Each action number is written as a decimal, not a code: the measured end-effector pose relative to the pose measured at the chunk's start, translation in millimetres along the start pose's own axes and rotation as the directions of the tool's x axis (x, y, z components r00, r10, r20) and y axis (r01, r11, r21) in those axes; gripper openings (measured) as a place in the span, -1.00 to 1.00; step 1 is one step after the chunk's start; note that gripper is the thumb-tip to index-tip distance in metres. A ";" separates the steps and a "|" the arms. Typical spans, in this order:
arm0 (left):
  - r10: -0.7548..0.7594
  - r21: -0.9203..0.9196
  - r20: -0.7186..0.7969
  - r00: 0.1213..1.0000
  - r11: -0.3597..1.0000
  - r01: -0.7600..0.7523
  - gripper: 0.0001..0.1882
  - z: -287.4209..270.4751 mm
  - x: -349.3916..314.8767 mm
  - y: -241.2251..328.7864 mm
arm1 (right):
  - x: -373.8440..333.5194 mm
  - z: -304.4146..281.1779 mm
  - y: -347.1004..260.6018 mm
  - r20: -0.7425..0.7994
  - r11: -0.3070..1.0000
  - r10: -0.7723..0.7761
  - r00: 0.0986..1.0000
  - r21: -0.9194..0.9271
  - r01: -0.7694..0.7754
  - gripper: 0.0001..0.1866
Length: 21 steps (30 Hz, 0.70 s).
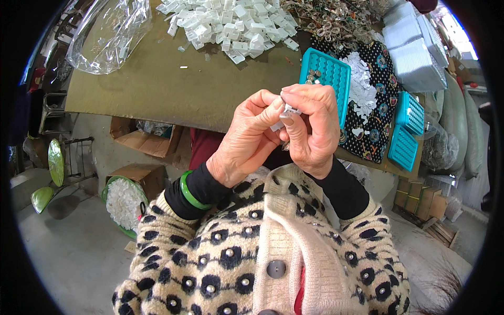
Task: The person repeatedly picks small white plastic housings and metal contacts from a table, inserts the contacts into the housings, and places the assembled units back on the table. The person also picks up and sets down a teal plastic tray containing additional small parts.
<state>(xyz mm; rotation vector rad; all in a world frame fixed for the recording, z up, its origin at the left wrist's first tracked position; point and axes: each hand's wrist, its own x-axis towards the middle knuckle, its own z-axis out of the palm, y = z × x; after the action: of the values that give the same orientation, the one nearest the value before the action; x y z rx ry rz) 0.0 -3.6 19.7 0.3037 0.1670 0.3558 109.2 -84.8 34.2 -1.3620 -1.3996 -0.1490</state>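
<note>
Above the near edge of the table, my left hand and my right hand meet with fingertips pinched together. Between them is a small white card, partly covered by the fingers. A tiny shiny piece shows below the right fingers, too small to name. Just beyond my right hand lies a teal tray with rows of small hollows. Several small brownish pieces rest at its left side. To its right, a heap of white paper cards lies on a black patterned cloth.
A pile of small clear-white plastic boxes covers the table's far middle. Beside it is a tangle of clear and brownish pieces. A clear plastic bag lies far left. Stacked white trays and teal trays stand right.
</note>
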 end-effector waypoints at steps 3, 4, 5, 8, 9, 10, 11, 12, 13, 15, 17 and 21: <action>-0.034 -0.028 -0.016 0.999 0.999 0.034 -0.83 -0.7 -1.0 -3.1 | -0.7 4.5 1.7 -0.046 0.996 -0.083 0.995 -0.041 0.082 -0.77; -0.039 -0.023 -0.016 0.999 0.999 0.039 -0.82 -0.2 -1.5 -3.7 | -0.7 5.5 1.3 -0.054 0.995 -0.090 0.994 -0.057 0.087 -0.77; -0.049 -0.023 -0.039 0.998 0.999 0.049 -0.82 0.3 -2.1 -4.0 | -1.0 6.7 0.7 -0.063 0.993 -0.099 0.993 -0.074 0.094 -0.76; -0.058 -0.020 -0.073 0.996 0.998 0.057 -0.81 2.6 -4.0 -4.3 | -1.7 10.8 0.3 -0.099 0.991 -0.110 0.989 -0.081 0.102 -0.77; -0.060 -0.024 -0.082 0.995 0.998 0.058 -0.80 3.2 -4.6 -4.1 | -2.5 11.3 0.0 -0.102 0.989 -0.113 0.988 -0.106 0.102 -0.77; -0.062 -0.029 -0.092 0.994 0.998 0.060 -0.80 3.7 -5.1 -3.9 | -3.2 12.0 -0.2 -0.099 0.987 -0.108 0.989 -0.129 0.095 -0.76; -0.062 -0.028 -0.085 0.994 0.998 0.059 -0.80 4.0 -5.4 -3.3 | -3.4 13.0 -0.1 -0.103 0.985 -0.107 0.989 -0.148 0.091 -0.76; -0.061 -0.027 -0.078 0.995 0.998 0.059 -0.80 3.9 -5.6 -2.5 | -3.5 14.1 -0.2 -0.100 0.983 -0.103 0.990 -0.163 0.086 -0.76; -0.054 -0.030 -0.065 0.996 0.998 0.052 -0.80 4.0 -6.0 -2.0 | -3.3 15.0 -0.7 -0.103 0.981 -0.103 0.989 -0.174 0.084 -0.76; -0.053 -0.032 -0.099 0.994 0.998 0.050 -0.79 3.5 -7.0 -1.1 | -1.9 16.4 -2.9 -0.102 0.979 -0.086 0.991 -0.191 0.066 -0.76; -0.043 -0.018 -0.105 0.994 0.999 0.042 -0.78 2.5 -8.1 0.5 | -0.5 16.4 -8.0 -0.096 0.978 -0.062 0.993 -0.203 0.042 -0.77; -0.040 0.027 -0.088 0.995 0.999 0.043 -0.77 -2.0 -8.9 7.4 | -0.7 10.1 -21.2 0.006 0.971 0.233 0.972 0.051 -0.233 -0.76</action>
<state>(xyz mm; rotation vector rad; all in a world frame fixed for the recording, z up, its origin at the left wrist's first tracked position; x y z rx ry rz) -11.0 0.2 21.2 0.3129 0.2648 0.3258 87.0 -84.9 42.0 -1.4718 -1.2241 0.0426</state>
